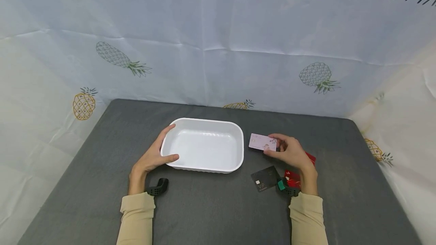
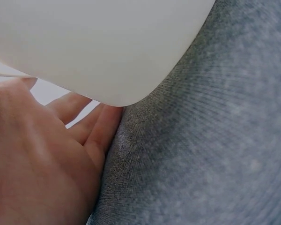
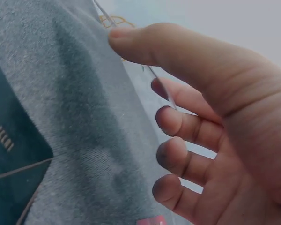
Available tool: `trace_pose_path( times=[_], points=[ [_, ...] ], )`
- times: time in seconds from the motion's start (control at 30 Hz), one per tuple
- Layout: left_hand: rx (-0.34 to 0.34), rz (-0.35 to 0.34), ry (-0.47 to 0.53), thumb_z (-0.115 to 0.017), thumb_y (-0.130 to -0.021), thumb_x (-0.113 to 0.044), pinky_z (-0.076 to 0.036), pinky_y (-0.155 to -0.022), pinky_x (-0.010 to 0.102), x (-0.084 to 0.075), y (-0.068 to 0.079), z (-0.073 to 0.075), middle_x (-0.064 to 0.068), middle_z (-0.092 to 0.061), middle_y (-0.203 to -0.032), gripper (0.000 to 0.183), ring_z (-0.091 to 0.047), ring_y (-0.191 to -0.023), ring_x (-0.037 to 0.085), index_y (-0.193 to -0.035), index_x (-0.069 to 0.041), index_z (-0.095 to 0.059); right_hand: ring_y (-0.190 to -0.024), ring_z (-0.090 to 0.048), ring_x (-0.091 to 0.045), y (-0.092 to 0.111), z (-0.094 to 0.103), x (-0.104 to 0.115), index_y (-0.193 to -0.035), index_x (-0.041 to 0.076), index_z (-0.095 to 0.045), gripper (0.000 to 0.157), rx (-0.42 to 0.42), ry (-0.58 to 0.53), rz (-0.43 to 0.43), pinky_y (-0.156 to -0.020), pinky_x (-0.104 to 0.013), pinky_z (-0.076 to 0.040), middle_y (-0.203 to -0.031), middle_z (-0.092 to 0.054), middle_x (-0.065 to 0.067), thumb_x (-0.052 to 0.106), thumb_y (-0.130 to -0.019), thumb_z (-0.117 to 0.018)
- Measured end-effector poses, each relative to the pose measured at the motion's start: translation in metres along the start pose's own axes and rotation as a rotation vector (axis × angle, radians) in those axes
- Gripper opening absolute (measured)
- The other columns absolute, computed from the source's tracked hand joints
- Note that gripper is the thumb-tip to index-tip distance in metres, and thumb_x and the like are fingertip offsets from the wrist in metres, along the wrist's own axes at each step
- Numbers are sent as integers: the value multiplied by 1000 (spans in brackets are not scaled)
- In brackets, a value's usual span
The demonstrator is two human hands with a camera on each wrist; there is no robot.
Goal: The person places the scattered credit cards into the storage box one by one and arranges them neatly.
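Observation:
A white rectangular plastic basin (image 1: 204,169) stands on the grey table. My left hand (image 1: 154,156) holds its left end, thumb over the front rim and index finger at the back corner. In the left wrist view the other fingers (image 2: 105,126) reach against the outside of the basin. To the right of the basin, my right hand (image 1: 291,152) pinches a pink VIP card (image 1: 259,141) by its right end, between thumb and fingers. The right wrist view shows that card edge-on, as a thin line. Inside the basin I see only its bare white floor.
A black VIP card (image 1: 265,179) lies near the right wrist. One red card (image 1: 293,177) lies partly under the wrist strap (image 1: 289,189), and another red one (image 1: 311,158) shows behind the hand. A white pineapple-print cloth (image 1: 218,75) hangs behind the table.

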State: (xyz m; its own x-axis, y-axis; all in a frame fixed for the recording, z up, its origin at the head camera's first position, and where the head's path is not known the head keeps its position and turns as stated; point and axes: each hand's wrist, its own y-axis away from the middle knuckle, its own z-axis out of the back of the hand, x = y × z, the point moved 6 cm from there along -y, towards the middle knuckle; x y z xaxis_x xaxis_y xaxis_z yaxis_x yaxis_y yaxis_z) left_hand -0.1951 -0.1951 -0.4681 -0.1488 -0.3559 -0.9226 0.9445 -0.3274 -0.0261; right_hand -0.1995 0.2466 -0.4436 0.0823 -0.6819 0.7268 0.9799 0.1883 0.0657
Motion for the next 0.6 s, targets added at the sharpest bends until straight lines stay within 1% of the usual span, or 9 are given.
trace_pose_path(
  times=[0.13,0.27,0.4,0.6],
  points=[
    [0,0,7,-84,-77,-21,-28,-110,64,-1,0,0,16,-22,-167,107,-32,-143,38,-163,-31,-21,-62,-43,-10,2,6,5,-131,1,-65,58,-59,6,12,-54,-24,-35,-78,-51,-7,21,-82,-87],
    [-5,-9,15,-84,-77,-20,-26,-111,64,-2,1,0,16,-22,-167,107,-31,-144,38,-163,-30,-22,-61,-41,-7,5,13,11,-130,1,-66,56,-107,4,45,-55,-24,-35,-76,-52,-8,21,-82,-87],
    [-10,-12,14,-84,-77,-18,-25,-112,65,-2,1,0,16,-21,-167,106,-30,-145,38,-163,-30,-21,-62,-41,-6,7,16,19,-129,3,-67,54,-137,-20,55,-56,-23,-36,-78,-53,-9,22,-82,-87],
    [-8,-13,1,-84,-77,-19,-23,-113,67,-2,-1,-1,16,-19,-169,107,-26,-148,39,-163,-29,-21,-67,-44,-9,13,16,33,-128,6,-68,53,-173,-32,60,-59,-23,-39,-81,-52,-7,25,-82,-87]
  ],
)
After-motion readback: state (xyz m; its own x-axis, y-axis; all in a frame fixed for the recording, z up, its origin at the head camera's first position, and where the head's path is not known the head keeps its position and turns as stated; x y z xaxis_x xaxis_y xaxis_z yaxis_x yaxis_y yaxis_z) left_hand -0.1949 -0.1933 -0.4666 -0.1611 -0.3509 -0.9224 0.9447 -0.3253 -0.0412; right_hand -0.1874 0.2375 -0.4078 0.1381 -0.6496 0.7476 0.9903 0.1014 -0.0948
